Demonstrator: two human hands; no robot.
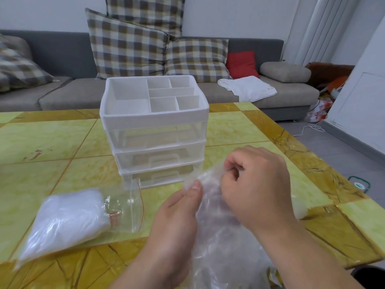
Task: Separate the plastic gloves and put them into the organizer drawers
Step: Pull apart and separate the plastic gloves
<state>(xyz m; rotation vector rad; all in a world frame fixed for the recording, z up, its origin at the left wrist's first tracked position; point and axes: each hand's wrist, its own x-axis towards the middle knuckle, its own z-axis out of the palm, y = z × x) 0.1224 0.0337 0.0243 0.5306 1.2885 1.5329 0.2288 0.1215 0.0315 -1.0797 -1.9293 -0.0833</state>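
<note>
My left grip (177, 222) and right grip (256, 190) both pinch the plastic gloves (218, 247) before the organizer (154, 122). I should rub the layers apart gently.

sofa (68, 88): grey, plaid cushions (127, 51) | wall (239, 15): white | floor (333, 142): grey tile | table (52, 138): yellow-green marbled

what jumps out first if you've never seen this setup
Front and centre, the left hand and right hand both pinch a thin, crinkled plastic glove near the front edge of the table. Behind them a white organizer, with a divided top tray and three clear drawers, stands on the yellow-green table. At the near left lies a zip bag packed with whitish gloves.
</note>
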